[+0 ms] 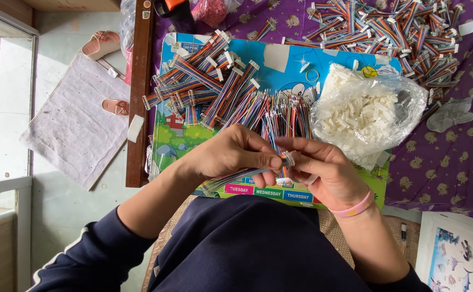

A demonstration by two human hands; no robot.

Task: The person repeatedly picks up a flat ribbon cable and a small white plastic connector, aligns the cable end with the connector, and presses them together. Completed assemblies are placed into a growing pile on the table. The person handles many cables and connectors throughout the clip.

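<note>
Head view, looking down over a dark-sleeved lap: the left hand (231,154) is closed around a flat bundle of rainbow-coloured ribbon wires (235,177), thumb pressed on its near end; the right hand (323,167), a pink wristband (353,209) at its wrist, pinches a small white connector (287,159) at that same end, fingertips of both hands touching just above the near edge of a bright cartoon-printed board (280,59); the bundle trails left and slightly down from the hands, over the board's lower rim.

Judging from how things lie, much appears done and much left: a heap of wire bundles already capped in white (204,75) covers the board's upper left, and a far larger pile of capped bundles (388,30) spreads over the purple patterned cloth (453,162) at top right; a row of loose bare-ended wires (280,113) still fans out directly ahead of the hands; a clear plastic bag of white connectors (363,111) sits open just beside them on the right, well filled.

Room is tight: wires lie just ahead of the knuckles, the bag stands near the right hand, and the board's near rim sits under both wrists; a dark wooden edge (138,92) bounds the work on the left, beyond which the floor drops away with a grey mat (74,124) and sandals (101,43); the freest space appears to be the bare green strip of board to the left of the left hand.
</note>
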